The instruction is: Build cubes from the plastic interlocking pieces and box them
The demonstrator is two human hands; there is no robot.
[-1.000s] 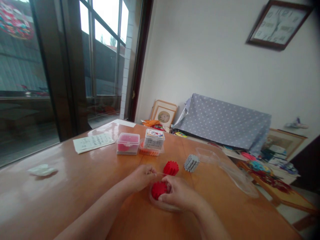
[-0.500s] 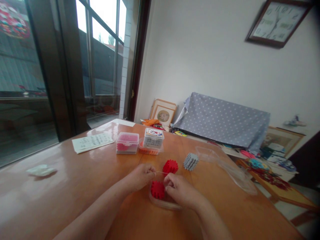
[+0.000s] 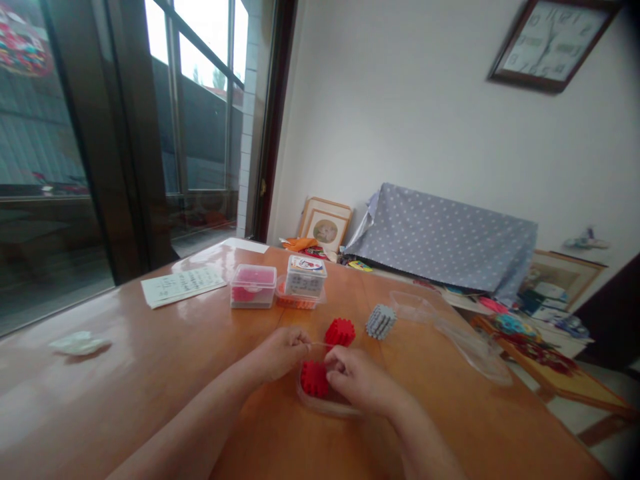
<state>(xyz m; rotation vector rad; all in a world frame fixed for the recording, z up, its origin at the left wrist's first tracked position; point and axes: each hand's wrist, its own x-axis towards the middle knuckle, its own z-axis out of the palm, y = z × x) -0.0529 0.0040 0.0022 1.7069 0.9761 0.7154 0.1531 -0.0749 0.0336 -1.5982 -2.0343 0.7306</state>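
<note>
My left hand (image 3: 285, 353) is closed in a pinch on one end of a thin pale band (image 3: 320, 344), which looks like a rubber band. The band stretches across to my right hand (image 3: 353, 377), whose fingers are curled in a pinch at its other end. Below it, one stack of red toothed pieces (image 3: 314, 379) lies in a clear plastic tub (image 3: 327, 407), close to my right fingertips. Just beyond my hands another red toothed stack (image 3: 341, 332) is on the table. To its right stands a grey toothed stack (image 3: 381, 322). My right hand hides part of the tub.
Farther back are a clear box with pink contents (image 3: 253, 287), and a lidded white box (image 3: 306, 276) on an orange-filled tub (image 3: 299, 301). Written paper (image 3: 183, 287) and a crumpled white wrapper (image 3: 80, 343) lie left. Clear plastic lids (image 3: 475, 350) lie by the table's right edge.
My right hand has shifted very slightly left. The band stays stretched between both hands, and the view has moved a little.
</note>
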